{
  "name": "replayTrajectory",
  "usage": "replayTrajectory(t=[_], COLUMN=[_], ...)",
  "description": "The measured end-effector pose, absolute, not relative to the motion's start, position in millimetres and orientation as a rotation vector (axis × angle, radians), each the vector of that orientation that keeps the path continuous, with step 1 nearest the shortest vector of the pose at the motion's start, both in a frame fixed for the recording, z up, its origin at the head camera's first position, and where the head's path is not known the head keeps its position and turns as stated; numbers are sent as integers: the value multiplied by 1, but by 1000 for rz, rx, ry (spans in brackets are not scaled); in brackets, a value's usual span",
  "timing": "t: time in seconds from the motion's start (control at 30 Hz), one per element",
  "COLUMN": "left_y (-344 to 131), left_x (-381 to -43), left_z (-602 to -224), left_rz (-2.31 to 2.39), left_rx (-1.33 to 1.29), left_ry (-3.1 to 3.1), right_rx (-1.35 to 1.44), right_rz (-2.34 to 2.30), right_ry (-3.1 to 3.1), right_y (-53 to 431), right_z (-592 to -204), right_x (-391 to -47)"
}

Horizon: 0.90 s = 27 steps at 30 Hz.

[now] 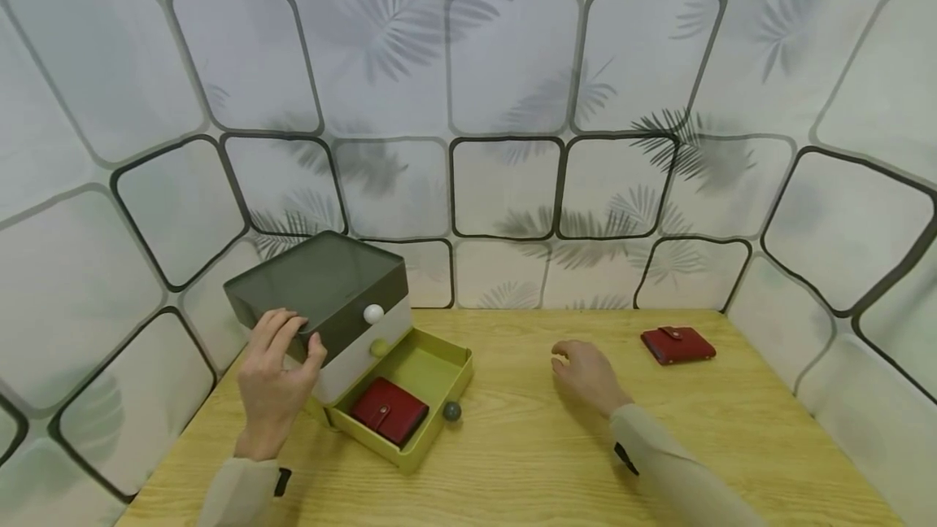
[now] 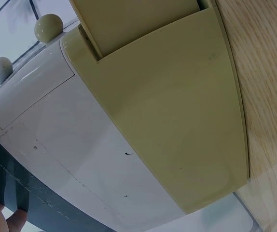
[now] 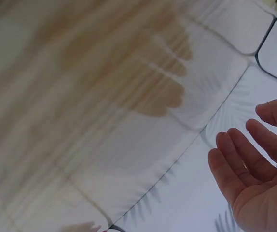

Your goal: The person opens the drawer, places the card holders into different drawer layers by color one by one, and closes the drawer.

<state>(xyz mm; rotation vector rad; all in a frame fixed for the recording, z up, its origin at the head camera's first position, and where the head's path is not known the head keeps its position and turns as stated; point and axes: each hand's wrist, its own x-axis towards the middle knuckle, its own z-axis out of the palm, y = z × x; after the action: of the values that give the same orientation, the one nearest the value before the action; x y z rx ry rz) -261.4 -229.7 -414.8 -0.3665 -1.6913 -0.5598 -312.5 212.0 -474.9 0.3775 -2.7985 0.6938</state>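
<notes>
A three-tier drawer box (image 1: pixel 366 348) stands at the left, with a dark top, a white middle and a yellow bottom. My left hand (image 1: pixel 274 381) holds its near top edge, fingers over the dark top (image 1: pixel 315 275) and thumb at the side; fingertips show at the lower left of the left wrist view. The yellow bottom drawer (image 1: pixel 446 356) is pulled out. A red wallet (image 1: pixel 390 411) with a snap strap lies inside it. My right hand (image 1: pixel 586 376) hovers over the table, right of the drawer, fingers relaxed; the right wrist view shows its palm (image 3: pixel 266 208) with nothing in it.
Another red wallet (image 1: pixel 678 345) lies on the wooden table (image 1: pixel 527 446) at the right, beyond my right hand. A dark round knob (image 1: pixel 452 411) sticks out from the drawer front. White patterned curtains (image 1: pixel 505 185) enclose the table at the back and sides.
</notes>
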Motion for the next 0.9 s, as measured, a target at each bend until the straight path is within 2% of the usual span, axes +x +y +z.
replayTrajectory(t=[0.27,0.5,0.9], left_y=[-229,-233,-230], left_x=[-264,-260,-263], left_z=[-415,-414,-416], left_rz=[-561,-565,-555], left_rx=[-370,-347,-360], left_ry=[-1687,-1688,-1672], right_rx=[362,211,137], right_rz=[683,718,641], right_ry=[-2847,-2890,-2809], right_y=[251,284,345], right_z=[-471,-460,-457], right_x=[-320,-327,-320])
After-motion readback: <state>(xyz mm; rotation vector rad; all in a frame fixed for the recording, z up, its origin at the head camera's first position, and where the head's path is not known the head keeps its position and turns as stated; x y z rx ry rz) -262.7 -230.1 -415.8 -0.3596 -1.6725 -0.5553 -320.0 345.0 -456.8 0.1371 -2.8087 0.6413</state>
